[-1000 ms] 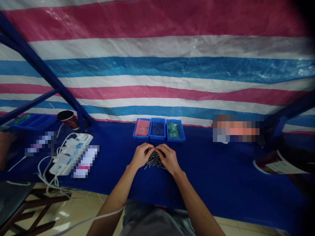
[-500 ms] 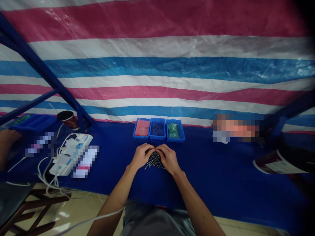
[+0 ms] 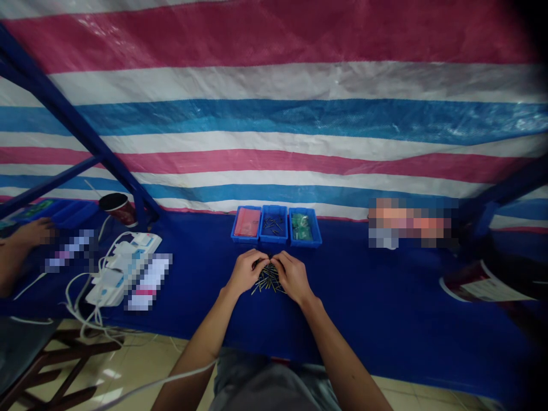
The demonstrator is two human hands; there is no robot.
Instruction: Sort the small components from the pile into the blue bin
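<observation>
Behind everything, a striped sheet [image 3: 274, 125] is hanging, and below it a blue table [image 3: 377, 319] is carrying our things. On our left side, a white power strip [image 3: 148, 245] is lying. Near the sheet, three small blue trays [image 3: 274, 239] are standing in a row. Our left hand [image 3: 246, 271] and our right hand [image 3: 295, 274] are bending their fingers, the tips meeting; what they are gripping, we cannot tell. Between and under them, a pile of thin metal pieces [image 3: 268, 283] is lying on the table.
</observation>
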